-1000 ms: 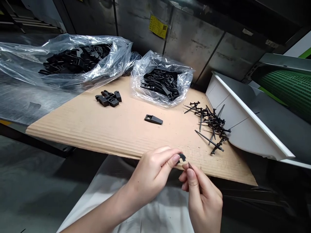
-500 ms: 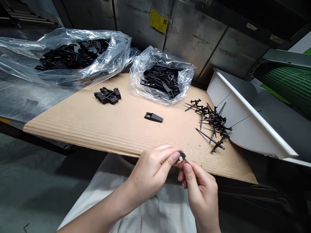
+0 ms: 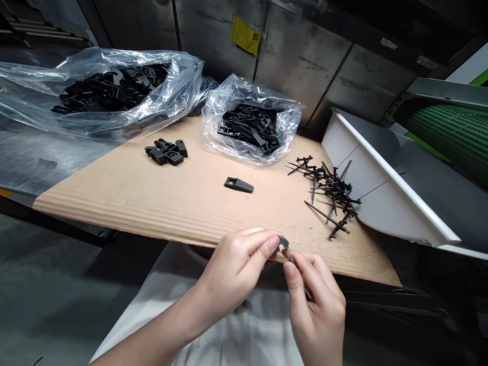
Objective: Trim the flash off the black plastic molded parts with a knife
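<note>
My left hand (image 3: 238, 267) pinches a small black plastic part with a curved, hook-like end (image 3: 283, 242) between thumb and fingers, over the cardboard's front edge. Close against that part, my right hand (image 3: 318, 297) is closed on a slim tool (image 3: 290, 258); its tip shows by the curved end and the fingers cover most of the rest, so its kind is unclear. A single tapered black clip (image 3: 239, 184) lies on the cardboard (image 3: 198, 203) beyond my hands. Several black hooked parts (image 3: 166, 151) sit together farther left.
Thin black sprue scraps (image 3: 333, 185) are piled at right beside a white tray (image 3: 381, 168). Clear plastic bags, one at left (image 3: 183, 86) and one in the middle (image 3: 287, 109), hold many black parts. A green ridged roller or belt (image 3: 450, 122) is at far right.
My right hand has shifted slightly down and away from the black part, so its curved notch and the slim tool show more. The whole view has drifted a little.
</note>
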`<state>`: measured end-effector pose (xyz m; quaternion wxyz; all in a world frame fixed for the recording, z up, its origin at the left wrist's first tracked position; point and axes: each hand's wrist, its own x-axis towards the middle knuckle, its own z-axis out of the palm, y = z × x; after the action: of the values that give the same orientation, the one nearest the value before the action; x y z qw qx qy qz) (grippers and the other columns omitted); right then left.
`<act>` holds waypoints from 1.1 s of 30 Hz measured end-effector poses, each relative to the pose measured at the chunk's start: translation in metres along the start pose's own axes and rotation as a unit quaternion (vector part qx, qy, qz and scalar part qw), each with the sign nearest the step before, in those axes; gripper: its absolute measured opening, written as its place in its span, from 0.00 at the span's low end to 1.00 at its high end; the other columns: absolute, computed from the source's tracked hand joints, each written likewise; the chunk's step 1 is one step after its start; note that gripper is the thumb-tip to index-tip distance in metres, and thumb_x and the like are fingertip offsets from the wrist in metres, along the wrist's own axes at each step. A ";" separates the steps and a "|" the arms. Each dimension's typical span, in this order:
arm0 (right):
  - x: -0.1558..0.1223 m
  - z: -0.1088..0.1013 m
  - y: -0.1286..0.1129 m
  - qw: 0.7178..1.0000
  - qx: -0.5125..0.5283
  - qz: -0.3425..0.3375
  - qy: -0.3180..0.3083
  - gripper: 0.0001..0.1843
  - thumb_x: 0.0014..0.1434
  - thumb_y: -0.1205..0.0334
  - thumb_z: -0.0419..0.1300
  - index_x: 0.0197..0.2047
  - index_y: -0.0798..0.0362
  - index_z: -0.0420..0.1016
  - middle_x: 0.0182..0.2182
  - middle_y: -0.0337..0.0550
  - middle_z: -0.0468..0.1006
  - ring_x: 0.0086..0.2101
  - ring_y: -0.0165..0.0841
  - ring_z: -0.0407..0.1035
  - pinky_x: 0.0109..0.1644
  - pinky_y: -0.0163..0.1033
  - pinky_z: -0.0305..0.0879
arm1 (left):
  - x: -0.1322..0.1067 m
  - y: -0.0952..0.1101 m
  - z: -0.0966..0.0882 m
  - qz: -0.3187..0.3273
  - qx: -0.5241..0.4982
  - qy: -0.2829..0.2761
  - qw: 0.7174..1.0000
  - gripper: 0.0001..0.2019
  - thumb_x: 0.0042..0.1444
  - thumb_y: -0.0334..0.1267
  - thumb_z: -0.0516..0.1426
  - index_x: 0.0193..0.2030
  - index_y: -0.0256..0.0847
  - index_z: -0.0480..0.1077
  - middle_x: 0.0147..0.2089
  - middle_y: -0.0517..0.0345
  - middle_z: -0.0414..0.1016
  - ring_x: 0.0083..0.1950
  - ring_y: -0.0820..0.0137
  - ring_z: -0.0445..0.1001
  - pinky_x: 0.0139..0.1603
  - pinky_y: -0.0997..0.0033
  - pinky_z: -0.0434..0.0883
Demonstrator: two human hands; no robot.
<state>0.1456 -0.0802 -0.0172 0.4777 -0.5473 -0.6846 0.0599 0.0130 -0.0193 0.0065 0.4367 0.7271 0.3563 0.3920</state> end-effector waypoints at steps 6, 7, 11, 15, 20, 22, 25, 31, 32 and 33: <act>0.003 0.006 0.000 1.000 -0.005 -0.002 0.023 0.10 0.56 0.77 0.54 0.41 0.60 0.72 0.29 0.43 0.69 0.30 0.27 0.65 0.34 0.32 0.64 | 0.000 -0.002 0.000 0.014 0.008 -0.001 1.000 0.14 0.61 0.33 0.46 0.29 0.34 0.70 0.26 0.58 0.69 0.26 0.74 0.67 0.28 0.79 0.64; 0.003 0.007 0.000 1.000 -0.006 -0.001 0.027 0.10 0.56 0.77 0.54 0.41 0.60 0.72 0.29 0.43 0.69 0.30 0.27 0.65 0.34 0.32 0.64 | 0.000 -0.002 0.000 0.019 0.011 0.000 1.000 0.14 0.61 0.33 0.46 0.29 0.34 0.70 0.26 0.58 0.69 0.27 0.74 0.68 0.28 0.78 0.64; 0.003 0.006 0.001 0.999 -0.013 0.019 0.043 0.09 0.57 0.75 0.54 0.39 0.60 0.73 0.29 0.43 0.70 0.31 0.28 0.67 0.33 0.31 0.64 | -0.001 -0.001 0.000 0.017 0.005 0.002 1.000 0.13 0.60 0.32 0.47 0.32 0.34 0.71 0.26 0.58 0.69 0.27 0.74 0.68 0.29 0.78 0.63; 0.005 0.000 0.004 0.994 -0.031 0.063 0.079 0.08 0.58 0.72 0.54 0.38 0.59 0.74 0.30 0.43 0.71 0.33 0.28 0.69 0.36 0.30 0.64 | -0.002 0.000 -0.001 0.016 -0.009 -0.007 1.000 0.13 0.60 0.32 0.47 0.33 0.33 0.72 0.25 0.60 0.68 0.27 0.75 0.67 0.30 0.79 0.63; 0.005 -0.006 0.001 0.995 0.015 0.085 0.045 0.08 0.58 0.69 0.54 0.39 0.54 0.73 0.32 0.41 0.73 0.35 0.28 0.69 0.36 0.28 0.66 | -0.002 0.000 -0.002 0.011 0.002 -0.001 1.000 0.14 0.60 0.33 0.47 0.29 0.34 0.70 0.24 0.61 0.65 0.26 0.75 0.66 0.28 0.79 0.62; 0.005 -0.006 -0.001 0.996 0.020 0.079 0.039 0.08 0.58 0.68 0.55 0.40 0.53 0.72 0.32 0.40 0.72 0.34 0.27 0.69 0.34 0.28 0.66 | -0.001 0.001 -0.002 0.008 0.001 -0.003 1.000 0.15 0.60 0.33 0.47 0.27 0.35 0.69 0.23 0.61 0.65 0.26 0.75 0.66 0.28 0.79 0.62; 0.007 0.000 -0.003 0.997 -0.004 0.059 0.042 0.09 0.55 0.67 0.59 0.41 0.53 0.72 0.31 0.39 0.69 0.29 0.26 0.66 0.28 0.29 0.65 | -0.001 0.002 -0.001 -0.003 0.001 -0.010 1.000 0.14 0.60 0.33 0.47 0.28 0.35 0.70 0.25 0.60 0.67 0.25 0.75 0.66 0.27 0.79 0.63; 0.011 0.012 -0.005 0.990 -0.075 -0.024 0.116 0.11 0.54 0.74 0.59 0.40 0.56 0.71 0.31 0.43 0.69 0.31 0.28 0.66 0.30 0.33 0.66 | 0.000 0.000 0.001 -0.010 0.013 0.001 1.000 0.15 0.60 0.35 0.46 0.27 0.35 0.70 0.26 0.58 0.69 0.25 0.74 0.67 0.26 0.78 0.64; 0.011 0.012 -0.005 0.990 -0.071 -0.027 0.115 0.11 0.54 0.75 0.58 0.40 0.55 0.71 0.31 0.43 0.70 0.31 0.28 0.67 0.30 0.33 0.66 | 0.000 0.000 0.001 -0.008 0.016 0.004 1.000 0.16 0.60 0.35 0.46 0.26 0.36 0.70 0.25 0.59 0.69 0.24 0.74 0.67 0.26 0.78 0.63; 0.011 0.012 -0.005 0.991 -0.065 -0.028 0.110 0.11 0.54 0.76 0.58 0.40 0.55 0.71 0.31 0.42 0.70 0.31 0.28 0.67 0.30 0.33 0.66 | 0.000 0.000 0.001 -0.005 0.018 0.008 1.000 0.16 0.60 0.35 0.46 0.26 0.36 0.70 0.24 0.59 0.68 0.24 0.74 0.67 0.25 0.78 0.63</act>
<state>0.1343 -0.0681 -0.0144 0.5150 -0.5607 -0.6457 -0.0583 0.0142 -0.0195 0.0061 0.4228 0.7297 0.3705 0.3891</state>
